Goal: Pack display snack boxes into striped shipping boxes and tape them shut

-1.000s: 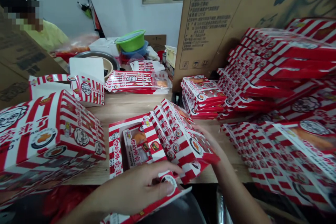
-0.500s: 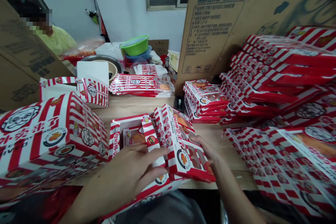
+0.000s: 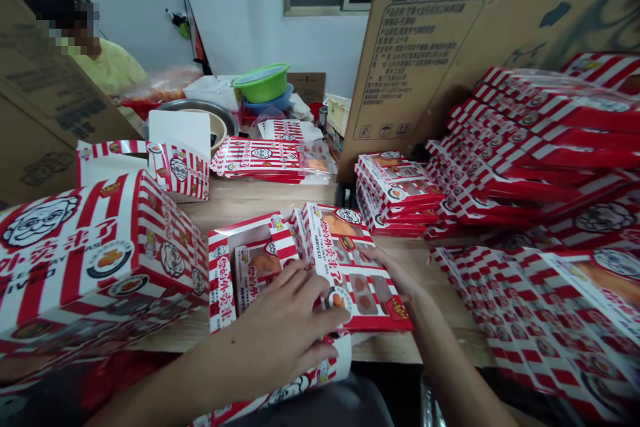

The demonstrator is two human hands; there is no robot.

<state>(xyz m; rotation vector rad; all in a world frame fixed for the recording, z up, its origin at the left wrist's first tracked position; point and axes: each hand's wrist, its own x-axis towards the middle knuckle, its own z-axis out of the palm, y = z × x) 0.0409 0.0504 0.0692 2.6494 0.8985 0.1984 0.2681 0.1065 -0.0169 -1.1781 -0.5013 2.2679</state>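
Note:
A small stack of red-and-white striped packs [image 3: 350,260] lies on the wooden table [image 3: 250,200] in front of me. My left hand [image 3: 285,333] lies over the stack's near left edge, fingers curled against the packs. My right hand [image 3: 400,277] grips the stack's right side from beyond. Left of the stack sits an open striped display box [image 3: 245,267] with a pack inside; its flap [image 3: 300,380] hangs over the table edge under my left hand.
A large striped carton [image 3: 95,247] stands at the left, an open one [image 3: 175,167] behind it. Piles of striped packs [image 3: 525,160] fill the right side, another pile [image 3: 270,157] lies further back. A tall cardboard box [image 3: 450,33], green bowl [image 3: 263,80] and a person in yellow [image 3: 110,67] are behind.
The packs, fanned out and tilted a second ago, have been squared together and laid flatter. My left hand moved up from the box flap onto the stack's edge.

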